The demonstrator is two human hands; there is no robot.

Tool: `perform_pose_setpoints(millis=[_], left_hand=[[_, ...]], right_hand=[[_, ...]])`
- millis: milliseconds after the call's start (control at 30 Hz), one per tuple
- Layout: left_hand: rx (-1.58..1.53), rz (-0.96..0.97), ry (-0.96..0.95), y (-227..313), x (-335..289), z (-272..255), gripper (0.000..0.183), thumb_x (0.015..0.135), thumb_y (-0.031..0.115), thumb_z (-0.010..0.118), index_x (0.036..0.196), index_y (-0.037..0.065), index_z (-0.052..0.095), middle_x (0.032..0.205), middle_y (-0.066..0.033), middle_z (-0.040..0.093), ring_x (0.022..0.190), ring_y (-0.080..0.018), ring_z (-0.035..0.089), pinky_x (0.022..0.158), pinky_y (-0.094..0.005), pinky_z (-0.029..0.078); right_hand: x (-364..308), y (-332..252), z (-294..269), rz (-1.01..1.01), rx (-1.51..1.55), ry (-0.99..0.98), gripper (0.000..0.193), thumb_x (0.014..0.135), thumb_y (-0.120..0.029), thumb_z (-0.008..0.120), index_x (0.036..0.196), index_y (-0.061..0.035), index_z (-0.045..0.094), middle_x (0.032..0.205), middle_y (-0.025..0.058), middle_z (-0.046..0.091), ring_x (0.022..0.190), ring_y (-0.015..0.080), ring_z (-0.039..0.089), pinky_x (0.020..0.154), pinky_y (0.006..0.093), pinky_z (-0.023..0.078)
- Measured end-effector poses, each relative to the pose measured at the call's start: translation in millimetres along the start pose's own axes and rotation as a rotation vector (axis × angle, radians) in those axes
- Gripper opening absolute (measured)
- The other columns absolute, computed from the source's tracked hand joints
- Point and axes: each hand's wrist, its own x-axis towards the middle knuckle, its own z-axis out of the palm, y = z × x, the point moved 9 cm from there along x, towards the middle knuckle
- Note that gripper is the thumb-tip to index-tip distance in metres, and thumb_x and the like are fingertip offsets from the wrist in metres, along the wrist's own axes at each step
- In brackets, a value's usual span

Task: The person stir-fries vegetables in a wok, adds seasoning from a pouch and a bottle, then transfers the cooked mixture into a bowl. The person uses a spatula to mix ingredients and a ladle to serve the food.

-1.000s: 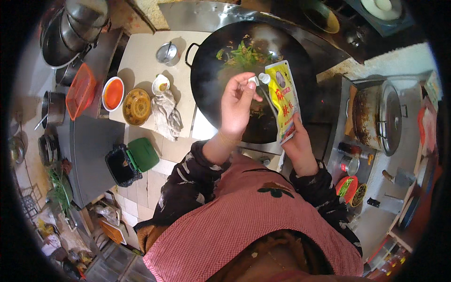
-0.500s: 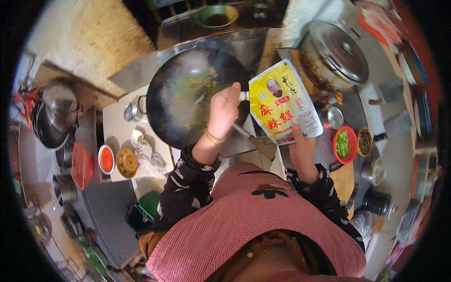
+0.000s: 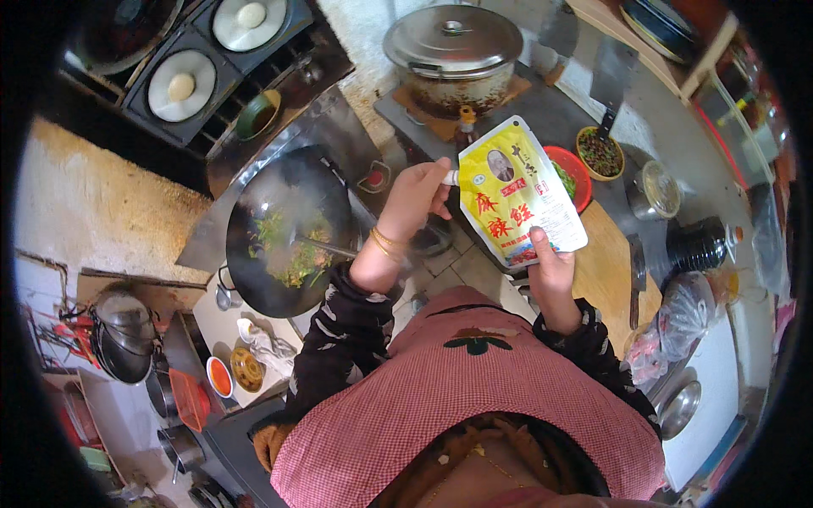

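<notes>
In front of my chest, both hands hold a flat yellow-and-white seasoning pouch (image 3: 517,199). My left hand (image 3: 413,203) has thumb and fingers closed at the white spout cap (image 3: 451,178) on the pouch's left edge; its other fingers curl loosely. My right hand (image 3: 555,284) pinches the lower right corner, thumb on the printed front, fingers hidden behind. Left of my left hand, a dark wok (image 3: 334,190) holds chopped green and brown food (image 3: 301,254) under light steam. A metal utensil handle (image 3: 326,246) reaches from the food toward my left forearm.
A lidded pot (image 3: 457,72) stands beyond the pouch. On the right are a red basket of greens (image 3: 578,173), a small herb bowl (image 3: 600,154), a cutting board (image 3: 605,262) with a knife (image 3: 636,279), and a dark bottle (image 3: 699,244). A red-filled bowl (image 3: 220,376) sits at left.
My view has turned to the right, so the wok and pot sit farther left in it. The pouch stays between my hands; my left fingers have shifted slightly around the spout cap.
</notes>
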Motion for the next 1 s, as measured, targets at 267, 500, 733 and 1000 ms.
perform_pose_setpoints(millis=[267, 500, 733, 1000], left_hand=[[0.05, 0.084, 0.01, -4, 8, 70, 0.019, 0.093, 0.015, 0.065, 0.102, -0.001, 0.061, 0.086, -0.0043, 0.063, 0.076, -0.0109, 0.062, 0.072, -0.0271, 0.056], [0.343, 0.463, 0.112, 1, 4, 102, 0.029, 0.089, 0.006, 0.067, 0.117, 0.001, 0.061, 0.098, -0.0059, 0.068, 0.089, -0.0134, 0.064, 0.08, -0.0263, 0.051], [0.356, 0.144, -0.334, -38, 13, 182, 0.032, 0.093, 0.02, 0.064, 0.118, 0.002, 0.059, 0.081, -0.006, 0.068, 0.074, -0.018, 0.066, 0.067, -0.0309, 0.051], [0.517, 0.91, -0.511, 106, -7, 347, 0.021, 0.092, 0.018, 0.063, 0.099, -0.001, 0.069, 0.079, -0.0157, 0.07, 0.067, -0.0227, 0.068, 0.061, -0.0345, 0.05]], right_hand=[[-5, -17, -60, 0.044, 0.149, 0.061, 0.043, 0.096, -0.008, 0.058, 0.137, -0.0012, 0.044, 0.13, 0.0112, 0.057, 0.117, 0.023, 0.057, 0.101, 0.0416, 0.046], [-9, -12, -97, 0.173, 0.259, 0.11, 0.046, 0.099, -0.015, 0.055, 0.14, -0.0014, 0.04, 0.133, 0.0137, 0.055, 0.119, 0.0275, 0.056, 0.102, 0.0447, 0.045], [6, -28, -105, 0.057, 0.503, 0.08, 0.044, 0.1, -0.015, 0.053, 0.14, -0.003, 0.04, 0.136, 0.011, 0.054, 0.122, 0.0257, 0.054, 0.105, 0.0436, 0.044], [-17, -112, -148, -0.14, 0.431, -0.092, 0.049, 0.102, -0.034, 0.047, 0.139, -0.0031, 0.038, 0.124, 0.0122, 0.057, 0.115, 0.0224, 0.057, 0.098, 0.0393, 0.047]])
